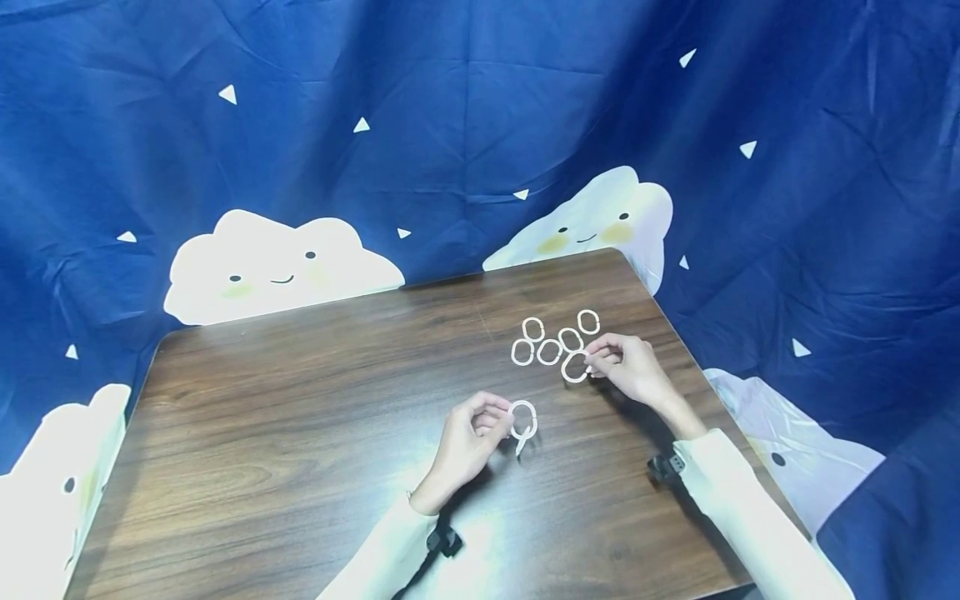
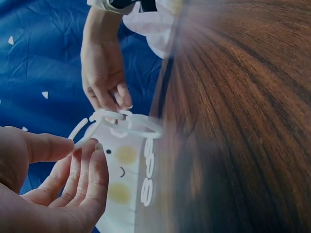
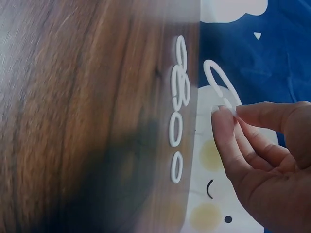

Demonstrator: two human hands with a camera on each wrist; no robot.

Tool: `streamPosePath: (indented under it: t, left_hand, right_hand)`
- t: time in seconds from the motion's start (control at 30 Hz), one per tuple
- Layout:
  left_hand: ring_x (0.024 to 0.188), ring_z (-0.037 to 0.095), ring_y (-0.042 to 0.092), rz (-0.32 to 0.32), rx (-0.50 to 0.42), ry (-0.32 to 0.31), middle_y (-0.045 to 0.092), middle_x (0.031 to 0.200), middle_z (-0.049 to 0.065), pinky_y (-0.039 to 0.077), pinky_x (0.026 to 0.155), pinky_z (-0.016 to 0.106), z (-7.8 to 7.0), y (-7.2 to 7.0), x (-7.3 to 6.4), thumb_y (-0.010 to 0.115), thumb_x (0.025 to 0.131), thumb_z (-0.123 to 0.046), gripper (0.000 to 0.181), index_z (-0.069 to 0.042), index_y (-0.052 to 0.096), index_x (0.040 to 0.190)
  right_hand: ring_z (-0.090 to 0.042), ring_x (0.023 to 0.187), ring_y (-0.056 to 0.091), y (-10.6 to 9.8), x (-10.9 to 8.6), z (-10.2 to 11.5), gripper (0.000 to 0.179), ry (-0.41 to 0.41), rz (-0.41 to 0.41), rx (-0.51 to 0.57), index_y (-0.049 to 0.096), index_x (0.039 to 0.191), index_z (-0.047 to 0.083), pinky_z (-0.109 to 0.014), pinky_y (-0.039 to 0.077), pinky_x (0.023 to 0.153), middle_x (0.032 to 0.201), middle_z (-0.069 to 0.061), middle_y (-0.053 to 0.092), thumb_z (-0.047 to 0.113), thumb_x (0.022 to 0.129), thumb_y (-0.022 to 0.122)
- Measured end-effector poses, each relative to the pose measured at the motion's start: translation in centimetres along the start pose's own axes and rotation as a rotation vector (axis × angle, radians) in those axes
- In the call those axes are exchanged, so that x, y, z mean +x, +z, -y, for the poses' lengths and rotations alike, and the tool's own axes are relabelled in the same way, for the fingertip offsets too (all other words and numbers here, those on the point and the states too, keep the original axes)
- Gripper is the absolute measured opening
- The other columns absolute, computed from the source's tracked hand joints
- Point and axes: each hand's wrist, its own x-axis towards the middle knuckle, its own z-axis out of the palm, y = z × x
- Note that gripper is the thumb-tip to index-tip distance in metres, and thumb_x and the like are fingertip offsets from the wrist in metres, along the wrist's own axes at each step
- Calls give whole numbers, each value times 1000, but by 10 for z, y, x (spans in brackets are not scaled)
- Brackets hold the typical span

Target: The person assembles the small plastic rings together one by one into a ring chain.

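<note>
My left hand pinches a white oval ring between thumb and fingers, above the table. A second white ring hangs linked through it, seen nearly edge-on. Farther right, my right hand pinches another white ring at its edge. In the right wrist view that ring is lifted and tilted, apart from those on the table. Several loose white rings lie just beyond the right hand. The left wrist view shows the held rings overlapping in front of the right hand, so their exact contact cannot be told.
The brown wooden table has its right edge close beside the right forearm. A blue curtain with printed clouds and triangles hangs behind and around it. Dark wrist-worn devices sit under both white sleeves.
</note>
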Motion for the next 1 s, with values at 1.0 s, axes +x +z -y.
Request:
streamPosePath:
  t: [1.0]
  left_hand:
    - [83, 40, 75, -11, 4, 25, 75, 96, 20, 67, 72, 30, -1, -3, -1, 74, 95, -7, 16, -1, 71, 110]
  right_hand:
    - [-22, 78, 78, 14, -25, 34, 10, -62, 9, 86, 75, 103, 2, -25, 66, 72, 89, -16, 79, 8, 95, 75]
